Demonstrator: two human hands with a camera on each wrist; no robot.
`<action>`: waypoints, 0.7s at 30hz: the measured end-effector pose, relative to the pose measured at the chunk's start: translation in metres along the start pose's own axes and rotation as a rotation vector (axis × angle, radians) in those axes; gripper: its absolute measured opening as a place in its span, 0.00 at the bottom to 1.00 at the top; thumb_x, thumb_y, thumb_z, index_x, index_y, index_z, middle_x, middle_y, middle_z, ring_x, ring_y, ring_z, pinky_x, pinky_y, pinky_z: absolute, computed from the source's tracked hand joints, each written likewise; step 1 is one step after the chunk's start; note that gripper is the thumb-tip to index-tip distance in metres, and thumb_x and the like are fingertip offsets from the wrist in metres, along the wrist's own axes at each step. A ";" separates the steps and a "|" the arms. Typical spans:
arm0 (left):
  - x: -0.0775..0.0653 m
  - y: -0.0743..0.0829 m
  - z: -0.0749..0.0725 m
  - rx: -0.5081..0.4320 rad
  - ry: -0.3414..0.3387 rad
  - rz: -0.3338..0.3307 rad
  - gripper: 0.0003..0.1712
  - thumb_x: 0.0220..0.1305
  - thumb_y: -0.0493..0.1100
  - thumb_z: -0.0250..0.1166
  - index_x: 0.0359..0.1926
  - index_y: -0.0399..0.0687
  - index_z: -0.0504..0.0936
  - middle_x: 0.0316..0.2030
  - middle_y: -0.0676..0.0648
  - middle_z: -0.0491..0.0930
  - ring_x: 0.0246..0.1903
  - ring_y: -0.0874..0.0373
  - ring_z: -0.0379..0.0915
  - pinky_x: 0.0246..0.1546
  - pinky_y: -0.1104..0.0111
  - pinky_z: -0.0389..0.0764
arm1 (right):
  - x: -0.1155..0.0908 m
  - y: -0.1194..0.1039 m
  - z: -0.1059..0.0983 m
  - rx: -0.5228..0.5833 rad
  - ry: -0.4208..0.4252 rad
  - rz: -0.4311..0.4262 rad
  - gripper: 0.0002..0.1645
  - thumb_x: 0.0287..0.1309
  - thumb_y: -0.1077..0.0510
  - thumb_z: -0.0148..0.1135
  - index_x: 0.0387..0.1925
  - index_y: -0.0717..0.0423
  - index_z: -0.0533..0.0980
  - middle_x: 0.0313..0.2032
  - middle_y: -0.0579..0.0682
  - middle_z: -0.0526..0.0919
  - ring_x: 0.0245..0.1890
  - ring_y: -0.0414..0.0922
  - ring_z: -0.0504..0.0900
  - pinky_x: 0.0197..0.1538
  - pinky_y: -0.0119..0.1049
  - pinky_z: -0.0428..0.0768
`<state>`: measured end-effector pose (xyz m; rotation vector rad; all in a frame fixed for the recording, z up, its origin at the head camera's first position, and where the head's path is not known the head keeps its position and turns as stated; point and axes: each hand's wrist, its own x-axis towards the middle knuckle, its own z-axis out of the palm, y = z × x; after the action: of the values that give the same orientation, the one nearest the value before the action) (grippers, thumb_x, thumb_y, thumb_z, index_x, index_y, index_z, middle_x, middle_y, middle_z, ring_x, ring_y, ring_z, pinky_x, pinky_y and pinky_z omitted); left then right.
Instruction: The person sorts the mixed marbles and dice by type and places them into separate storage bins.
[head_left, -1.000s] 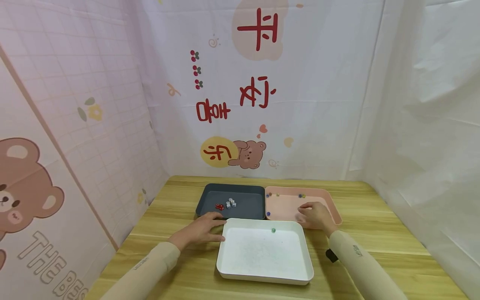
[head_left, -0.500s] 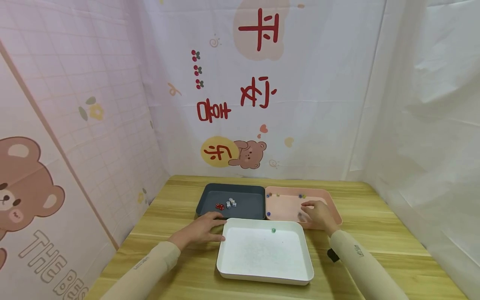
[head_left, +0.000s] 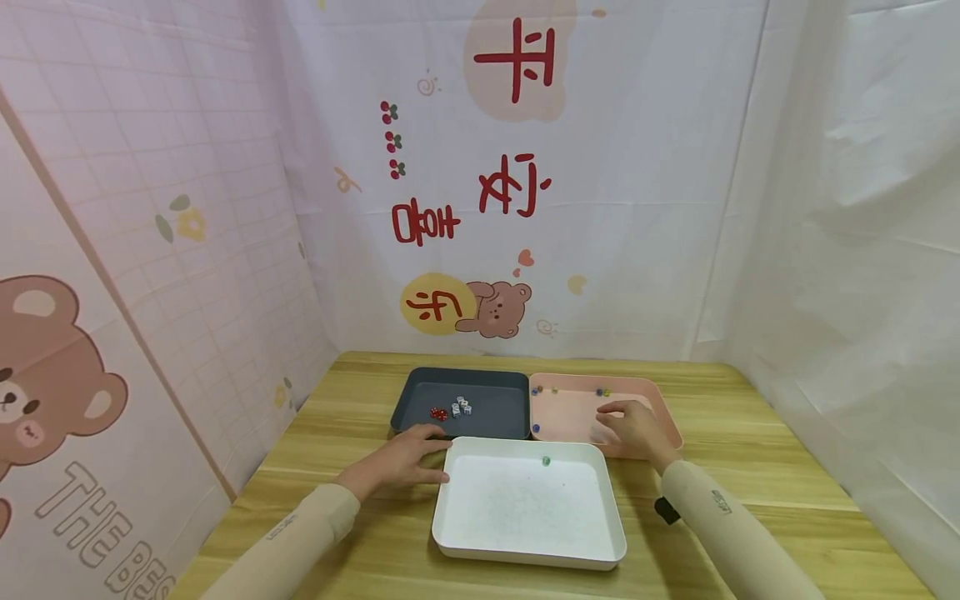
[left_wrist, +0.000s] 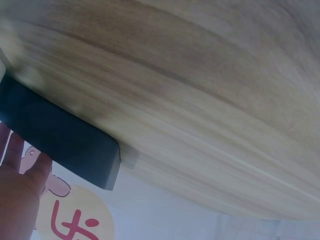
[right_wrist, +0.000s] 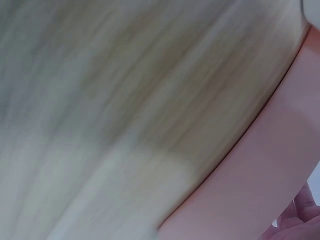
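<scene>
My left hand (head_left: 401,460) rests with relaxed, spread fingers at the left rim of the white tray (head_left: 517,550). In the left wrist view, fingers (left_wrist: 37,172) show beside the dark tray's wall (left_wrist: 60,135). Over the pink tray (head_left: 660,387) hovers my right hand (head_left: 633,427), its fingers bent downward. Whether anything lies between those fingertips is too small and blurred to tell. Curled fingers (right_wrist: 300,212) appear behind the pink wall in the right wrist view. A green marble (head_left: 546,461) lies near the white tray's far side. Several marbles, including a blue marble (head_left: 536,428), lie in the pink tray.
The dark tray (head_left: 427,392) adjoins the pink one at the back left. In it lie red dice (head_left: 438,413) and several white dice (head_left: 461,407). All trays stand on a wooden table (head_left: 757,467). Printed cloth (head_left: 637,208) hangs behind and at the sides.
Both hands stay nearly where they were. The right fingers shift only slightly over the pink tray, and a small blurred spot beneath them changes look. The dice and green marble have not moved.
</scene>
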<state>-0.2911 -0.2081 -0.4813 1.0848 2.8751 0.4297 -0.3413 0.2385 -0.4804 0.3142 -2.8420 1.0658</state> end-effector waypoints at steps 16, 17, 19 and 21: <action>0.000 0.000 0.001 0.005 -0.002 -0.013 0.40 0.62 0.66 0.64 0.67 0.45 0.75 0.65 0.41 0.68 0.65 0.44 0.63 0.62 0.49 0.69 | 0.000 -0.033 0.025 -0.005 -0.143 -0.115 0.09 0.64 0.55 0.66 0.41 0.53 0.87 0.63 0.65 0.72 0.66 0.66 0.64 0.63 0.64 0.66; 0.000 -0.001 0.001 0.007 -0.002 -0.013 0.40 0.62 0.66 0.64 0.67 0.45 0.75 0.65 0.41 0.68 0.65 0.44 0.63 0.62 0.49 0.69 | -0.001 -0.034 0.027 -0.013 -0.158 -0.136 0.08 0.63 0.56 0.66 0.40 0.52 0.87 0.63 0.64 0.72 0.66 0.66 0.64 0.63 0.64 0.67; 0.000 -0.001 0.001 0.007 -0.004 -0.014 0.40 0.62 0.66 0.64 0.67 0.46 0.75 0.65 0.41 0.67 0.65 0.44 0.62 0.62 0.49 0.69 | -0.002 -0.037 0.031 -0.042 -0.183 -0.168 0.05 0.61 0.56 0.68 0.37 0.49 0.88 0.63 0.62 0.72 0.66 0.65 0.64 0.62 0.64 0.68; 0.000 -0.001 0.001 0.006 -0.004 -0.014 0.41 0.62 0.67 0.64 0.67 0.46 0.75 0.65 0.41 0.67 0.65 0.44 0.62 0.62 0.49 0.69 | -0.003 -0.038 0.036 -0.082 -0.207 -0.183 0.04 0.60 0.55 0.69 0.35 0.46 0.88 0.64 0.59 0.73 0.66 0.62 0.64 0.63 0.63 0.66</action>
<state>-0.2920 -0.2086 -0.4826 1.0646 2.8803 0.4176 -0.3299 0.1873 -0.4837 0.7009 -2.9509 0.9289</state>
